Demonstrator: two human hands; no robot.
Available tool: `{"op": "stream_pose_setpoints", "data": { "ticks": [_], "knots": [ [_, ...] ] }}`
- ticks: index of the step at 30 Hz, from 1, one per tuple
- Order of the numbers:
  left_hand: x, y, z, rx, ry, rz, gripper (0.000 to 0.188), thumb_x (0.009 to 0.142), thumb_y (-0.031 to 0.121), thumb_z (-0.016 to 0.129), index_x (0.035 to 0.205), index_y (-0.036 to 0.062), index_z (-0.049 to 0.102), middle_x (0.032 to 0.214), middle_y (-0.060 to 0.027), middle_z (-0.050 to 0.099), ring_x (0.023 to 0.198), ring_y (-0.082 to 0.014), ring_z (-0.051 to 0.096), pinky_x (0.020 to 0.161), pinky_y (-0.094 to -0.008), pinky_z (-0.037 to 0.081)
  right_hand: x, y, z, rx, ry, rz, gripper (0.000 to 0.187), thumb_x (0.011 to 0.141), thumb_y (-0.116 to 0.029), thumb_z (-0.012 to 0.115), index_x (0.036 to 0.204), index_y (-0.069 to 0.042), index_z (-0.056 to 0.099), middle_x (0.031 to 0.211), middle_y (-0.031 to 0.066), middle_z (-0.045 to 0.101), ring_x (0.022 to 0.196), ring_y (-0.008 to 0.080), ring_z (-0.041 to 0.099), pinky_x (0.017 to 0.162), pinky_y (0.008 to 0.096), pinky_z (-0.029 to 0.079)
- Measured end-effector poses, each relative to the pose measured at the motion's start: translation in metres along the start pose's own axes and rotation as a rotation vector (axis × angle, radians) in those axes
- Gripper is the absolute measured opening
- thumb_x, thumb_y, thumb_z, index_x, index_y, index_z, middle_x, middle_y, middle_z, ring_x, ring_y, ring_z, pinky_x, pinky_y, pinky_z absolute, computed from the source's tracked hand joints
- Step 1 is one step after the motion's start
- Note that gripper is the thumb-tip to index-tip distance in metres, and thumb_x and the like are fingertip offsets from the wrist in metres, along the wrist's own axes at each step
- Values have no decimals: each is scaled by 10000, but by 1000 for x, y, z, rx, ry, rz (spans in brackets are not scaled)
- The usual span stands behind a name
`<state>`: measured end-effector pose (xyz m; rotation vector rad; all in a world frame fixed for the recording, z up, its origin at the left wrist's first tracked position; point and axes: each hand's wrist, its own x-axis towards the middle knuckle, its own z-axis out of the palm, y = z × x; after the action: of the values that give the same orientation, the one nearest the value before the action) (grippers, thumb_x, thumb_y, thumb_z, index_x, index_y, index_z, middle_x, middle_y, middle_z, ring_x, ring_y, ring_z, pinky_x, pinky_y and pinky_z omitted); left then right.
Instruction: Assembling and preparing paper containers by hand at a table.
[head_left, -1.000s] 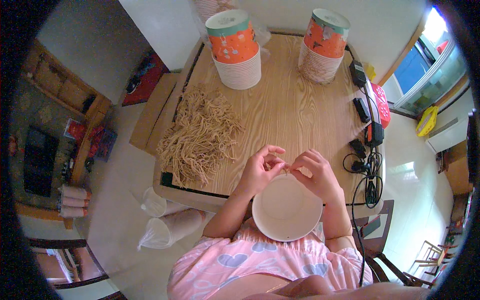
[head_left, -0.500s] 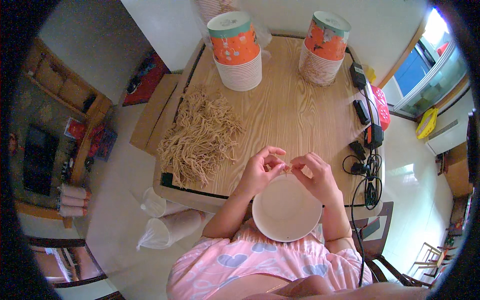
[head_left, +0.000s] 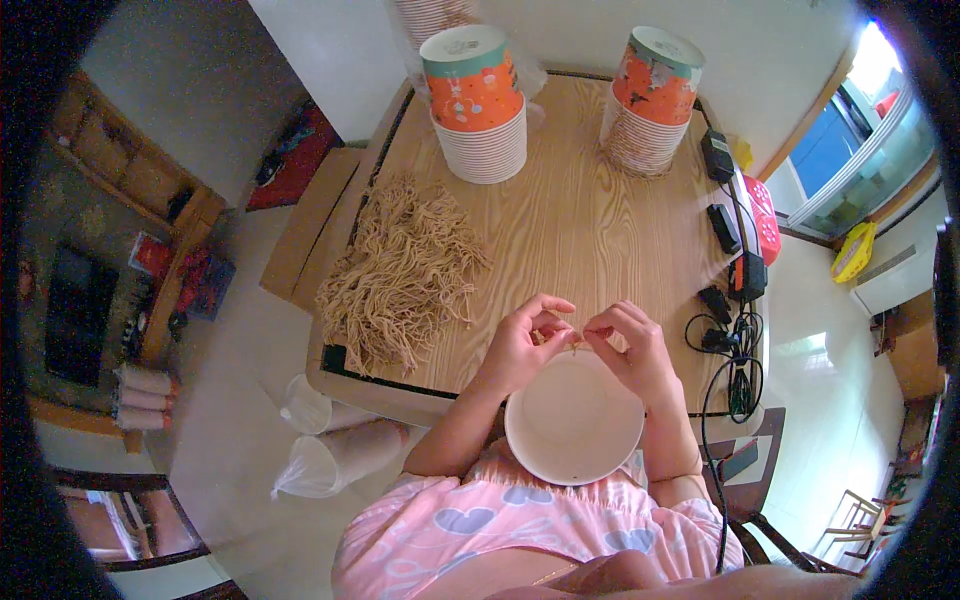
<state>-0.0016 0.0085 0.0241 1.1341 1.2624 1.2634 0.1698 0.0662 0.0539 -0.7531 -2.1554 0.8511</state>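
Note:
A white round paper bucket (head_left: 574, 425) rests at my lap against the table edge, its open mouth facing up. Over its far rim, my left hand (head_left: 522, 345) and my right hand (head_left: 634, 352) come close together, thumbs and fingertips pinched. Between the fingertips shows a short bit of tan paper cord (head_left: 575, 346); the rest of it is hidden by the fingers. To the left of my hands lies a loose heap of the same wavy tan cords (head_left: 402, 278) on the wooden table (head_left: 560, 230).
Two stacks of upside-down orange and green buckets stand at the back, one left (head_left: 478, 110) and one right (head_left: 650, 100); cord hangs about the right one. Black power adapters and coiled cables (head_left: 742, 370) line the right edge. Bagged bucket stacks (head_left: 345, 460) lie on the floor left.
My hands stay pinched together over the bucket's far rim, with only a slight shift of the fingers. The bucket and the cord heap have not visibly moved.

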Motion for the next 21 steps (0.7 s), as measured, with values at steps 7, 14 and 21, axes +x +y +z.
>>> {"op": "stream_pose_setpoints", "data": {
  "ticks": [7, 14, 21],
  "knots": [
    [-1, 1, 0, -24, 8, -21, 274, 798, 31, 646, 1052, 87, 562, 841, -18, 617, 737, -73, 575, 651, -221, 474, 1, -3, -3, -10, -3, 25, 91, 740, -26, 667, 789, -31, 591, 780, 86, 595, 751, 254, 580, 654, 338, 473],
    [-1, 3, 0, 5, -12, -34, 286, 789, 43, 666, 1050, 77, 554, 793, -15, 630, 704, -62, 576, 611, -213, 458, 0, 0, -4, 1, -11, 16, 93, 741, -27, 664, 795, -27, 589, 784, 90, 599, 747, 261, 584, 662, 338, 478],
    [0, 2, 1, -19, 0, 3, 285, 786, 40, 672, 1042, 58, 549, 766, -19, 640, 679, -53, 571, 600, -216, 446, 0, -6, -3, 170, -137, 192, 104, 758, -22, 667, 837, -1, 603, 835, 87, 638, 787, 194, 623, 699, 296, 490]
  ]
}}
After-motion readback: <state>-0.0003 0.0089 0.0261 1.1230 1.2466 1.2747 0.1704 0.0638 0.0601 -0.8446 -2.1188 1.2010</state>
